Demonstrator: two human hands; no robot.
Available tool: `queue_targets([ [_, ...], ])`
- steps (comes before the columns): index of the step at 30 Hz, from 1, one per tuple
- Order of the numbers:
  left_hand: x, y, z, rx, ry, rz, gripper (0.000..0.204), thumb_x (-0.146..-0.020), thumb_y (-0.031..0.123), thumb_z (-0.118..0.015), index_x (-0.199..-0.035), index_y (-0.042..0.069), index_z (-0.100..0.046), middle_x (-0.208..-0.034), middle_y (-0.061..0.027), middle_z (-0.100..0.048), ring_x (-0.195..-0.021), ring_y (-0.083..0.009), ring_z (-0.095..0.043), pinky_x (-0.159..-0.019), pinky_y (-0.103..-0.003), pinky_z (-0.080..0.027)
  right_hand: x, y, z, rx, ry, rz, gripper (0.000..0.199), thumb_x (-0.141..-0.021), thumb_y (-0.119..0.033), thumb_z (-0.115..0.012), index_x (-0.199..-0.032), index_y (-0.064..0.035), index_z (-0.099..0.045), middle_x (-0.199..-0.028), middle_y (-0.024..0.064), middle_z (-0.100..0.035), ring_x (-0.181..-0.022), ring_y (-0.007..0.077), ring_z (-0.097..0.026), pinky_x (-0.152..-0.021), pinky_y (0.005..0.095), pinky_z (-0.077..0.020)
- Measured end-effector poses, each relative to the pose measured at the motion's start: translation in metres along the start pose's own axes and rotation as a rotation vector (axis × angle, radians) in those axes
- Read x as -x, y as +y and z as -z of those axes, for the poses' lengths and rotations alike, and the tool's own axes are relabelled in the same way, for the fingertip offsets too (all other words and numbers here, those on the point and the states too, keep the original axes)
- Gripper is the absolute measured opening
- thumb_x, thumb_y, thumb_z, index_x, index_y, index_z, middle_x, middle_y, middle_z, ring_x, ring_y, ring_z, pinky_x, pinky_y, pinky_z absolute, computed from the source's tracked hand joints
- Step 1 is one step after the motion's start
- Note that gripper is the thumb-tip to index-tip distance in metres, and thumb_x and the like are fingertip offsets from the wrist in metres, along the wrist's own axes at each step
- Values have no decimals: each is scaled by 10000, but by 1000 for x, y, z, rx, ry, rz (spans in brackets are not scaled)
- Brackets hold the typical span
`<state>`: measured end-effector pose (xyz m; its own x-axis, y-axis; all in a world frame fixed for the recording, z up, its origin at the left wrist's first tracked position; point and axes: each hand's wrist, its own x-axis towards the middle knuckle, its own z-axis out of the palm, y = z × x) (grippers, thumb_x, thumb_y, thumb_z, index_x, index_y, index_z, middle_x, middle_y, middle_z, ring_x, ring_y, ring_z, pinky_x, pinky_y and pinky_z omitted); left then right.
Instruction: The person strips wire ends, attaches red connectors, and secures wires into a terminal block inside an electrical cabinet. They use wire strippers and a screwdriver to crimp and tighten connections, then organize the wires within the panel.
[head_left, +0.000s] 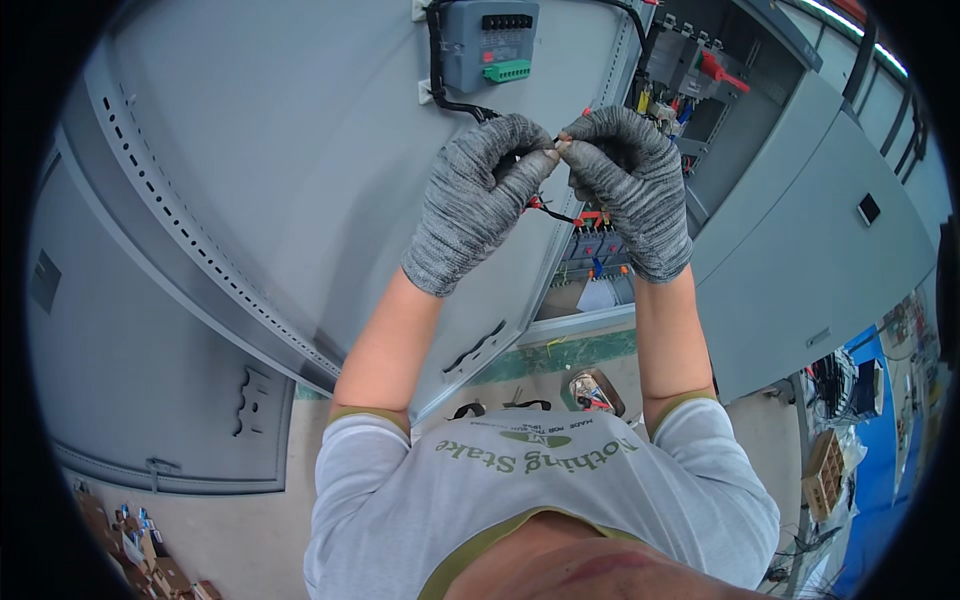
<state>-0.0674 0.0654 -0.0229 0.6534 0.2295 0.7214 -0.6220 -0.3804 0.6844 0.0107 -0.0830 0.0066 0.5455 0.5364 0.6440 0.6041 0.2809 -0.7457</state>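
Note:
Both my hands wear grey knitted gloves and meet fingertip to fingertip in front of the cabinet door. My left hand [480,195] is closed in a pinch. My right hand [636,185] pinches just beside it. Between the fingertips shows what looks like a thin dark wire [557,141], mostly hidden by the gloves. Below the hands runs a short black lead with red ends [550,211]. A grey meter module [490,45] with a green terminal block is fixed to the door above. Its black cable bundle [436,60] passes down behind my left hand.
The grey cabinet door [270,150] spreads left, with a perforated edge strip. Behind my right hand, the cabinet holds breakers [600,245] and a switch with a red handle [722,72]. Another door [820,230] stands at right. A tool container [594,392] sits on the floor.

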Motion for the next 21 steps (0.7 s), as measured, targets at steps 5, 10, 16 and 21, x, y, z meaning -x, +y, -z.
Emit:
queue_targets([
  [5,1,2,-3,-83,52,30,146,-824,144,-665,-893,17,-642,-753,-52,-622,-637,-119,-545,-596,-257,-456,-3,0,9,95,-65,-15,139,-854,-143,-671,-910,-18,-650,-665,18,-609,-562,53,-562,-510,199,-478],
  [10,1,-2,-13,-357,150,-289,112,-806,118,-643,-868,25,-639,-773,-101,-628,-692,-238,-599,-635,-321,-487,-7,-11,17,241,-143,-51,139,-858,-150,-652,-902,-17,-650,-672,20,-613,-568,53,-573,-519,206,-486],
  [16,1,-1,-18,-406,138,-292,117,-808,120,-652,-868,20,-647,-771,-104,-629,-686,-228,-600,-628,-315,-485,-18,-25,34,479,-301,68,132,-861,-145,-626,-902,-23,-655,-709,15,-627,-633,74,-586,-605,229,-508],
  [21,-4,5,-11,48,-26,57,181,-839,171,-667,-908,3,-651,-708,-27,-597,-645,-82,-527,-593,-244,-446,-19,-29,39,610,-322,244,124,-860,-124,-622,-931,-28,-650,-709,40,-625,-651,90,-569,-636,245,-498],
])
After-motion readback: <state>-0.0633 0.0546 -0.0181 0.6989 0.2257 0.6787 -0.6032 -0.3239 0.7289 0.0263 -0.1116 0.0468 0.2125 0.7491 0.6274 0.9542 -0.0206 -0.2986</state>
